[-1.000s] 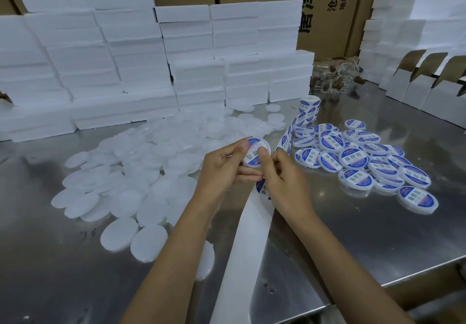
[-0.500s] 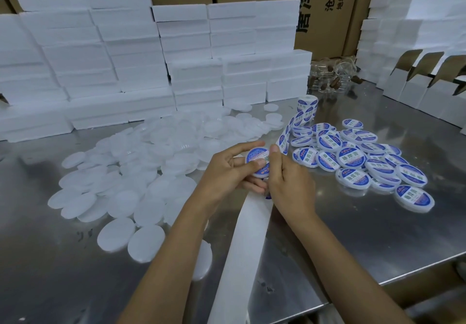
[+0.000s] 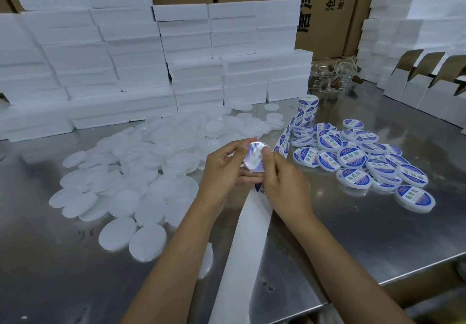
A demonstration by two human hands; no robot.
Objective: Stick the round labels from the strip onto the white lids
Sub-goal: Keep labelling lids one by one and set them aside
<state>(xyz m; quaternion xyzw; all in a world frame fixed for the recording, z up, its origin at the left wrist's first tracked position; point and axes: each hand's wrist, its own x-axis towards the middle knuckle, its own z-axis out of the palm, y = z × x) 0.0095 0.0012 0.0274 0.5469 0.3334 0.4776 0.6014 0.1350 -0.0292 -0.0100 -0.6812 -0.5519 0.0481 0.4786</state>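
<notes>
On the left of the steel table [image 3: 378, 223], bare white lids [image 3: 131, 172] are lying in a loose heap, looking light, thin and stiff, probably slippery on their flat faces. At the middle, the left hand [image 3: 222, 172] is holding one lid [image 3: 253, 158] by its rim, fingers curled around the edge, which seems the safest place to grip. Beside it, the right hand [image 3: 285, 185] is pressing a thumb onto the round label on that lid, smoothing it flat. Beneath both hands the paper strip [image 3: 249, 235] is trailing toward the near edge, limp and easily creased. Farther right, labelled lids [image 3: 353, 157] are piling up.
</notes>
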